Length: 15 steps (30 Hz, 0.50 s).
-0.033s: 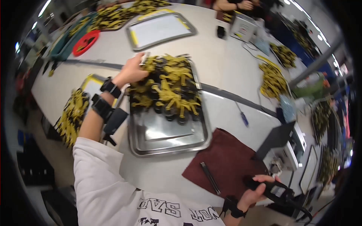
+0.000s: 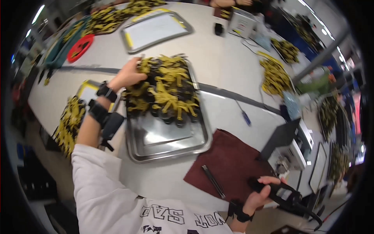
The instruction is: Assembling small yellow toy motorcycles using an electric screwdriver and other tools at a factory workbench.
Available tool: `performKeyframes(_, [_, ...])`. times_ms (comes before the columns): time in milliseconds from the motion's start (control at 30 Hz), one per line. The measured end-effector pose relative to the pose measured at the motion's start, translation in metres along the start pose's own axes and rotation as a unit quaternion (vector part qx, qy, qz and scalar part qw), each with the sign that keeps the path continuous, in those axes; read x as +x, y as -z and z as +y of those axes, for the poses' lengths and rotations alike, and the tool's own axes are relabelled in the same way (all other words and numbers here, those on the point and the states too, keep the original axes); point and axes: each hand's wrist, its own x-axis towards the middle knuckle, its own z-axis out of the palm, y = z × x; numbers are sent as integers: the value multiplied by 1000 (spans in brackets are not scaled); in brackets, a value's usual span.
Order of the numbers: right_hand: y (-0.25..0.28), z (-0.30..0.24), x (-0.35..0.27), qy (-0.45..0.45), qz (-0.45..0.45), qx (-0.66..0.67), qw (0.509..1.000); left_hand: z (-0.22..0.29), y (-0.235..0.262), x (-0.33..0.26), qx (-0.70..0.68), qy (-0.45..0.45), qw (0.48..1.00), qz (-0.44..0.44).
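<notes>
- Fingers of the left hand (image 2: pixel 128 74) curl loosely over the upper-left edge of a heap of yellow-and-black parts (image 2: pixel 165 87), touching it; whether they pinch a piece I cannot tell.
- Right hand (image 2: pixel 259 197), lower right of the frame, is wrapped around a black handheld tool (image 2: pixel 282 193) with a cable.
- Heap fills the upper half of a steel tray (image 2: pixel 167 146) at centre; the tray's lower half is bare.
- Dark red mat (image 2: pixel 233 163) lies just right of the tray, a thin black rod (image 2: pixel 213 181) on it.
- Small grey machine (image 2: pixel 290 150) stands beside the mat's right edge.
- Second tray (image 2: pixel 156 29) sits upper centre, well apart.
</notes>
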Motion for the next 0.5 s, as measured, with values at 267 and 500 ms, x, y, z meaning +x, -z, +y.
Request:
performKeyframes(267, [1,15,16,-42,0,109,993,24,22,-13,206,-180,944,187])
performKeyframes(500, [21,21,16,-48,20,98,994,181,-59,-163,-166,-322,932,-29])
